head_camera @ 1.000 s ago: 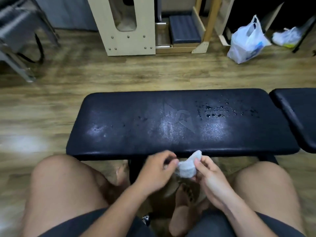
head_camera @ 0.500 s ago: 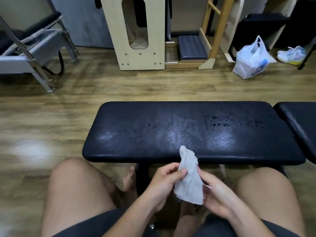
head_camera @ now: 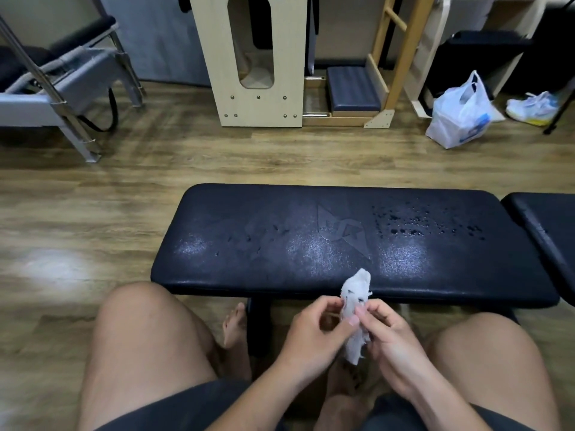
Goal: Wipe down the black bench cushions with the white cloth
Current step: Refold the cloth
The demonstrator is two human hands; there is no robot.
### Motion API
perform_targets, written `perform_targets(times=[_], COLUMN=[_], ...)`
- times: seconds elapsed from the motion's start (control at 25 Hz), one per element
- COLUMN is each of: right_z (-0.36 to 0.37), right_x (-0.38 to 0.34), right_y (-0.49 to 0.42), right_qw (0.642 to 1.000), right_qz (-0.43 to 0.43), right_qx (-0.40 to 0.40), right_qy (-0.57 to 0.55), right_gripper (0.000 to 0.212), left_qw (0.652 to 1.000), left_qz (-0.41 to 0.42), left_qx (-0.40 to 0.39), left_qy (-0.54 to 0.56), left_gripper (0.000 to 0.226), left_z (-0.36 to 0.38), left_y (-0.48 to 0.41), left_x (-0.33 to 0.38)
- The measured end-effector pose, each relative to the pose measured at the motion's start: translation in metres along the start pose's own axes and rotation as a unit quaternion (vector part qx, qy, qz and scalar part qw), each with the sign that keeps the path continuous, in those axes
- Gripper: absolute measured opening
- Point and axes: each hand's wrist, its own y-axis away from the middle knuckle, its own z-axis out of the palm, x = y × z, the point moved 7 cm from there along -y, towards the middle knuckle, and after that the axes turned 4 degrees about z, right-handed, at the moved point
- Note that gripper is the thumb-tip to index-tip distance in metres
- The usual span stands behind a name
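White cloth point(head_camera: 355, 309): small, crumpled, held upright in the air just in front of the near edge of the black bench cushion point(head_camera: 311, 241), not touching it. Left hand point(head_camera: 314, 334) pinches the cloth between thumb and fingers on one side; right hand point(head_camera: 389, 334) pinches it from the other. Top corner sticks up above the fingers, a ragged end hangs below.

Person seated, two bare knees either side of the hands, dark shorts. One bare foot point(head_camera: 235, 328) visible beside the bench's post; anything under the hands is too dark to make out.

Cushion top: a cluster of wet droplets point(head_camera: 426, 225) right of centre, embossed logo point(head_camera: 342, 231) mid-surface, a few scattered spots to the left. Second black cushion point(head_camera: 547, 231) at the right, cut off by the frame edge. Two cushions counted.

Beyond, on the wood floor point(head_camera: 93, 213): one white plastic bag point(head_camera: 460, 116), something blue showing through, contents unclear. One pale shoe point(head_camera: 532, 108) beside it. Wooden equipment panel point(head_camera: 258, 88) with an oval cutout; a grey metal frame point(head_camera: 62, 98) at left, partly out of view.
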Motion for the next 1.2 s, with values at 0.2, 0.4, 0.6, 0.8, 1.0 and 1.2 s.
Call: perform_targets(times=[0.2,0.4,0.6,0.8,1.0,1.2], right_z=[0.002,0.005,-0.005,-0.004,-0.002,-0.016], right_x=[0.006,0.007,0.011,0.010,0.013,0.011], right_y=[0.002,-0.001,-0.006,-0.007,-0.004,-0.007], right_qw=[0.999,0.999,0.998,0.998,0.993,0.990], right_qz=[0.019,0.037,0.041,0.042,0.024,0.072], right_qx=[-0.018,0.003,0.056,0.041,0.035,0.117], right_qy=[0.021,0.006,-0.011,-0.005,0.109,0.038], right_gripper=[0.026,0.033,0.040,0.041,0.027,0.011], left_qw=[0.996,0.998,0.979,0.994,0.999,0.969], left_qz=[-0.027,-0.051,-0.139,-0.064,-0.019,-0.123], left_qx=[-0.035,-0.015,0.067,0.046,0.015,0.196], left_qy=[0.071,0.031,0.133,0.072,-0.038,0.089], left_gripper=[0.047,0.016,0.022,0.015,0.006,0.023], left_z=[0.003,-0.009,-0.024,-0.025,-0.026,-0.050], left_y=[-0.005,-0.008,-0.009,-0.008,-0.006,-0.001], left_x=[-0.011,-0.014,-0.021,-0.007,-0.003,-0.007])
